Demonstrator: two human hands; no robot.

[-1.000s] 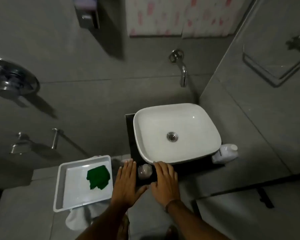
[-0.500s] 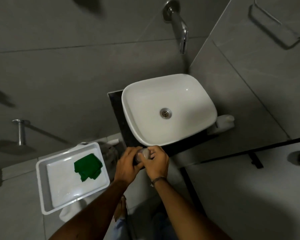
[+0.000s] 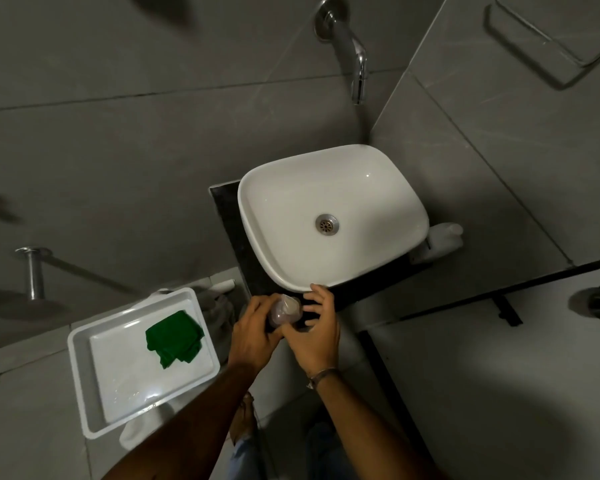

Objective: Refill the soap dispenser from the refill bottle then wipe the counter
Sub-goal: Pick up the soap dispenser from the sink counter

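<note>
A small clear soap dispenser (image 3: 285,309) with a pump top stands at the front edge of the dark counter (image 3: 229,216), just in front of the white basin (image 3: 329,216). My left hand (image 3: 253,330) wraps around the dispenser's body from the left. My right hand (image 3: 317,327) is at its right side, thumb against the bottle and fingers spread apart. A white refill bottle (image 3: 442,239) lies on the counter to the right of the basin, partly hidden by the rim. A folded green cloth (image 3: 174,337) lies in a white tray (image 3: 84,375) at the lower left.
A chrome tap (image 3: 354,53) sticks out of the grey tiled wall above the basin. A chrome bar (image 3: 33,271) is fixed to the wall at the left. The tray sits on a white stand. A black strip runs along the floor at the right.
Both hands went from lying flat beside the dispenser to closing around it. Since half a second ago my right fingers have spread off the pump top. The camera tilted downward.
</note>
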